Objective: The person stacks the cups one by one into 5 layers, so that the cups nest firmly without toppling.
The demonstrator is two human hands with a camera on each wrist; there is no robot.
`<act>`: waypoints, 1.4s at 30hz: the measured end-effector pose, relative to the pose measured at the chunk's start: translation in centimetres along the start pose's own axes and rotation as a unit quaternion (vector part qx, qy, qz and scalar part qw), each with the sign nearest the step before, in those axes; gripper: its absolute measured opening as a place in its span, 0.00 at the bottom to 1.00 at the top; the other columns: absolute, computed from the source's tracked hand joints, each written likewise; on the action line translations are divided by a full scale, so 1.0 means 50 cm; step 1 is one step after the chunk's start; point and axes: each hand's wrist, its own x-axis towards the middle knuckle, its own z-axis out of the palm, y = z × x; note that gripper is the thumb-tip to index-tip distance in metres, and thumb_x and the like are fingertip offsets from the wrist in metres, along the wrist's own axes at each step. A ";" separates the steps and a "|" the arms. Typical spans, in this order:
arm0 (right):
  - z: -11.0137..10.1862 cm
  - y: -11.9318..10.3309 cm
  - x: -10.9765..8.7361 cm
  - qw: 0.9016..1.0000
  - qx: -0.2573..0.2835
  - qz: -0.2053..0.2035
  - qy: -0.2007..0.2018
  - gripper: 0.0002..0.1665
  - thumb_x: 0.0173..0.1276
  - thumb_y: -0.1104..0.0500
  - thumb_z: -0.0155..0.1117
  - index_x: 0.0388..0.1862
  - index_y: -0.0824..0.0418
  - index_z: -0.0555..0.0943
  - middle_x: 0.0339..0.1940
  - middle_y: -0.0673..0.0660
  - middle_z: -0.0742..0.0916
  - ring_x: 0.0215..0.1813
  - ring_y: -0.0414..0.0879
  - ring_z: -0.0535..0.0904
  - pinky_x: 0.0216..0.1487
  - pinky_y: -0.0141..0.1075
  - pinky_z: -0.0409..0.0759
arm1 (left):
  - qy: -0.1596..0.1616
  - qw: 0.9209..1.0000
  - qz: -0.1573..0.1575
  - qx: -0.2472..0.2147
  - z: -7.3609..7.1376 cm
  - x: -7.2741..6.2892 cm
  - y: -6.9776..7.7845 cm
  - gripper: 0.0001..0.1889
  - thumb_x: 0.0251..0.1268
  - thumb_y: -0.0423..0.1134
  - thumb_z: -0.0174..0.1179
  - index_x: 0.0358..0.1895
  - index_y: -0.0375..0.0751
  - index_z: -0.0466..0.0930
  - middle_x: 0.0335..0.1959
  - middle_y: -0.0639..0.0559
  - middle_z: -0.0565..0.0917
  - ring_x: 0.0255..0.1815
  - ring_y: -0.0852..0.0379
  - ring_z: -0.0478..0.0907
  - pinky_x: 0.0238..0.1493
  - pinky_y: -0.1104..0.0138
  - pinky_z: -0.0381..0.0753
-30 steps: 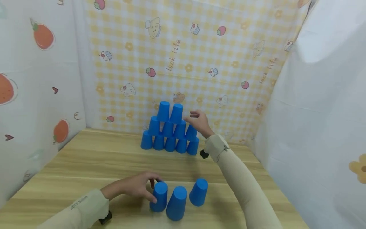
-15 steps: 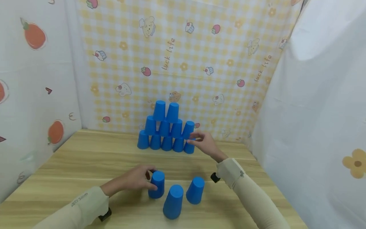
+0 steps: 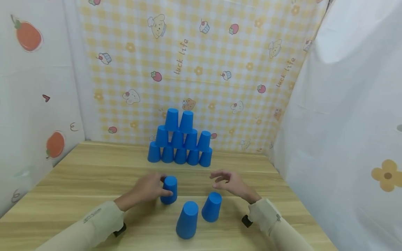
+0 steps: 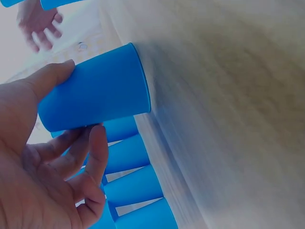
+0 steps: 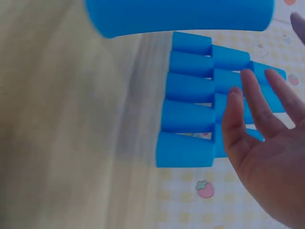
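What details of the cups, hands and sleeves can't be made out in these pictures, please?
Head view: some fingertips of the left hand, hidden behind the held cup.
Head view: the lettering on the left sleeve, too small and blurred to read.
Right wrist view: parts of the cup pyramid, hidden behind the right hand.
Right wrist view: the rest of the near cup, cut off by the top edge.

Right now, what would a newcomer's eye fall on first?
The stack of blue cups at the back of the table, five, four and two to a row, stands out first. Next comes the left hand, gripping a cup in front of the stack. Two more cups stand nearer the camera, by the right hand, which holds nothing.
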 end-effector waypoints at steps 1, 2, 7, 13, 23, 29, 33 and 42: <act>0.002 0.007 -0.006 1.000 0.004 -0.002 -0.012 0.25 0.69 0.55 0.67 0.63 0.62 0.77 0.60 0.62 0.82 0.60 0.66 0.76 0.53 0.44 0.81 | 0.001 1.000 -0.006 0.001 -0.001 0.002 0.001 0.24 0.47 0.53 0.78 0.44 0.44 0.83 0.37 0.55 0.84 0.33 0.59 0.78 0.37 0.60 0.84; 0.003 0.013 -0.012 1.000 0.005 -0.007 -0.025 0.26 0.69 0.55 0.67 0.63 0.62 0.77 0.60 0.61 0.83 0.60 0.66 0.76 0.53 0.43 0.81 | 0.001 1.000 -0.011 0.002 -0.002 0.004 0.002 0.23 0.47 0.52 0.78 0.43 0.43 0.83 0.36 0.55 0.83 0.32 0.59 0.77 0.36 0.60 0.83; 0.004 0.032 -0.027 0.995 0.023 -0.039 -0.086 0.30 0.66 0.53 0.70 0.63 0.65 0.77 0.59 0.59 0.84 0.59 0.59 0.80 0.49 0.41 0.82 | -0.004 0.999 -0.037 -0.010 -0.008 0.016 0.002 0.23 0.48 0.50 0.78 0.44 0.42 0.83 0.36 0.53 0.83 0.30 0.58 0.77 0.33 0.63 0.83; 0.003 0.040 -0.028 0.985 0.070 -0.055 -0.149 0.37 0.63 0.56 0.73 0.64 0.74 0.72 0.59 0.62 0.84 0.58 0.51 0.81 0.45 0.40 0.84 | 0.012 0.999 -0.040 0.003 -0.009 0.043 -0.014 0.24 0.49 0.52 0.77 0.45 0.42 0.82 0.37 0.52 0.84 0.33 0.57 0.79 0.35 0.60 0.84; 0.007 0.053 -0.032 0.988 0.058 -0.043 -0.135 0.28 0.60 0.60 0.75 0.58 0.67 0.80 0.51 0.56 0.88 0.49 0.45 0.85 0.44 0.39 0.84 | 0.033 0.998 -0.048 -0.015 -0.008 0.078 -0.044 0.26 0.52 0.52 0.75 0.49 0.41 0.80 0.41 0.48 0.84 0.42 0.50 0.82 0.41 0.52 0.84; 0.004 0.050 -0.022 0.995 0.041 -0.054 -0.067 0.27 0.63 0.63 0.72 0.60 0.67 0.78 0.51 0.58 0.87 0.50 0.45 0.84 0.43 0.36 0.84 | 0.035 0.998 -0.055 -0.026 -0.004 0.084 -0.051 0.33 0.53 0.52 0.75 0.60 0.40 0.76 0.48 0.44 0.84 0.48 0.45 0.82 0.44 0.47 0.84; 0.003 0.040 -0.003 0.998 0.039 -0.048 -0.014 0.26 0.64 0.62 0.71 0.60 0.66 0.77 0.50 0.58 0.87 0.48 0.45 0.84 0.43 0.37 0.84 | 0.036 0.998 -0.051 -0.025 -0.005 0.085 -0.048 0.35 0.54 0.51 0.74 0.62 0.40 0.75 0.49 0.43 0.85 0.49 0.44 0.82 0.44 0.47 0.83; 0.009 0.007 0.053 0.994 0.047 0.007 0.096 0.27 0.65 0.56 0.72 0.61 0.62 0.78 0.52 0.58 0.86 0.52 0.54 0.83 0.51 0.44 0.83 | 0.039 0.998 -0.050 -0.020 -0.005 0.087 -0.047 0.31 0.52 0.52 0.75 0.58 0.42 0.78 0.46 0.47 0.86 0.45 0.48 0.83 0.41 0.50 0.83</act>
